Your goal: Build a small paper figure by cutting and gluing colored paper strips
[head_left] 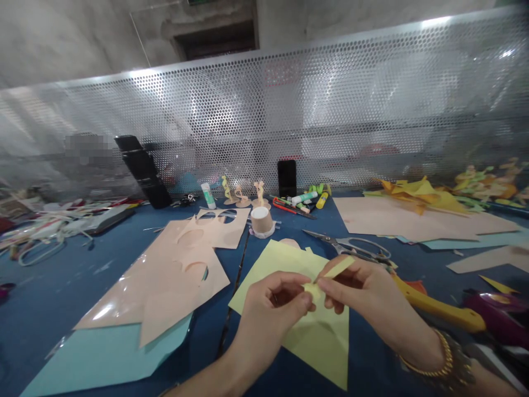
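My left hand [285, 303] and my right hand [351, 286] meet above a yellow sheet of paper [318, 342]. Between their fingertips is a narrow yellow paper strip [339, 268]. The thumb and fingers of my left hand pinch its lower end, which looks folded or curled. My right hand pinches the strip a little further along, and its free end sticks up to the right. Open scissors [351, 245] lie just beyond my right hand. Past the yellow sheet stands a small white-topped cup or tape roll [262, 219].
Peach sheets with round cutouts [165, 281] overlap a light blue sheet [115, 353] at left. Small paper figures [259, 193], a glue stick [209, 196] and a phone [286, 177] stand along the back. A yellow-handled tool [442, 309] lies by my right wrist. Behind rises a perforated metal panel [231, 121].
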Demonstrator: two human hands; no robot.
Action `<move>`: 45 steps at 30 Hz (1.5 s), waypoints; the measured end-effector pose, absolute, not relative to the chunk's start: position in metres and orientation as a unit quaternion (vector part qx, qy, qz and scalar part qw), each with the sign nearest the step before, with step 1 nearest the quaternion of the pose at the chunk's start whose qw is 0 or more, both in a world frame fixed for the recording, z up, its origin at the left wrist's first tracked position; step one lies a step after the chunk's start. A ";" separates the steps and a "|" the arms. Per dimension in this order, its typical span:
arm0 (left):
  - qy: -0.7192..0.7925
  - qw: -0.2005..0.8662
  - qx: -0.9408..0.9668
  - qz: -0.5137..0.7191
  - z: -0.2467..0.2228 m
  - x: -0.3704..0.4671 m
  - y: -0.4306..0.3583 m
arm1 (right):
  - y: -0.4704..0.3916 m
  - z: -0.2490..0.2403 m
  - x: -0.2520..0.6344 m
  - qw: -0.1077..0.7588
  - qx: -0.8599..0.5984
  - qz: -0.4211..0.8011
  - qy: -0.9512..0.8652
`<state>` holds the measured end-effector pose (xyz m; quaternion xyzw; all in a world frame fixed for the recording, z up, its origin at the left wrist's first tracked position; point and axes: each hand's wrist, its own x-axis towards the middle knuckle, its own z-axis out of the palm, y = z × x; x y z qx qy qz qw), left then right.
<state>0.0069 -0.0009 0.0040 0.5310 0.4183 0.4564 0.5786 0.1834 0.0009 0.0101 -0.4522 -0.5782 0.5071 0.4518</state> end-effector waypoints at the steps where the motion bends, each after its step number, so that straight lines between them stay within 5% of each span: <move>1: 0.420 0.577 0.532 0.456 0.004 0.007 -0.001 | 0.001 0.010 0.184 0.454 -0.451 0.500 -0.583; 39: 0.436 0.594 0.519 0.433 0.006 0.009 -0.003 | -0.002 0.013 0.179 0.477 -0.474 0.411 -0.616; 45: 0.453 0.613 0.469 0.445 0.009 0.011 -0.001 | -0.003 0.013 0.180 0.469 -0.471 0.477 -0.575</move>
